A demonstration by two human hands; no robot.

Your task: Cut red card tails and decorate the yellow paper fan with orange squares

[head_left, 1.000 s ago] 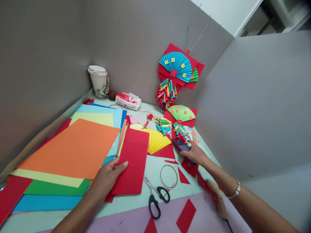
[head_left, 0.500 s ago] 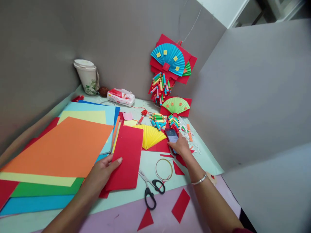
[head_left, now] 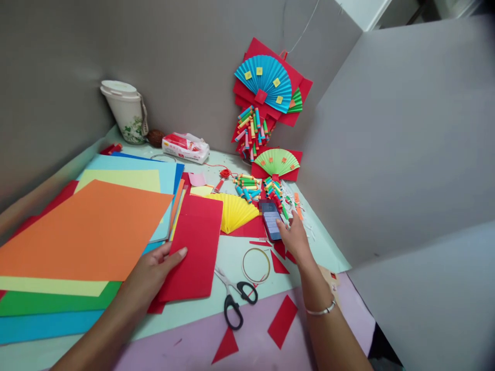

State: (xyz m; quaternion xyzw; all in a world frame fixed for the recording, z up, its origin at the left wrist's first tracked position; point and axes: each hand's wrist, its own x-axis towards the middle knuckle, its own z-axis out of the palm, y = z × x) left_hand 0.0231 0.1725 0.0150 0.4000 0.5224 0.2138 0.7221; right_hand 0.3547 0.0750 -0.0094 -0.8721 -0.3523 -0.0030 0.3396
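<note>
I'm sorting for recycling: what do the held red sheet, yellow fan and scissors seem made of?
Red sheet: seemingly matte paper or card, flat and straight-edged. Yellow fan: probably matte paper, sharply pleated. Scissors: silvery blades suggest metal; smooth black handles, likely plastic.

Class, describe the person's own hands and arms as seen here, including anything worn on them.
The left hand and right hand are both ungloved, with no rings visible. Both forearms show no sleeves in view. The right one wears a slim, rounded, silvery bangle; the left shows no jewellery.
</note>
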